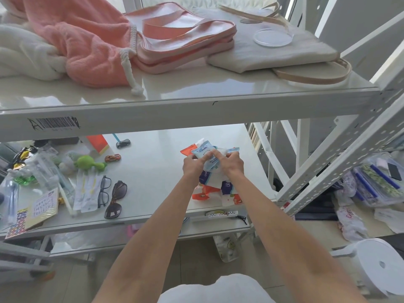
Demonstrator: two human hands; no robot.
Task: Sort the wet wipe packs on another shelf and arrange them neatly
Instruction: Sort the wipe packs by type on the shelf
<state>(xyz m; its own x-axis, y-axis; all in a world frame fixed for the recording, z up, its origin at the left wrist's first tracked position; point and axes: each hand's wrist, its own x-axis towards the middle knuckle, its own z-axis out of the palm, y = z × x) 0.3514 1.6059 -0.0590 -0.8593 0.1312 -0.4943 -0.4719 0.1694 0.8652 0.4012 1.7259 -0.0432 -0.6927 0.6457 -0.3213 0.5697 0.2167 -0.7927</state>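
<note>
On the right part of the middle shelf [153, 171] lies a loose pile of wet wipe packs [213, 189], some white with dark blue panels, some with orange print. Above the pile both my hands hold a light blue and white wipe pack [204, 152]. My left hand [193, 166] grips its left side with curled fingers. My right hand [231, 164] pinches its right side, forefinger lying across the front. An orange pack corner [188, 150] shows behind the held one. The hands cover the pack's lower half.
Left on the same shelf lie two pairs of glasses [109, 197], toy cars [112, 158], a green toy [87, 162], sachets and a sticker sheet. The upper shelf [196, 110] carries towels and tote bags. A slotted white upright [341, 162] runs diagonally on the right.
</note>
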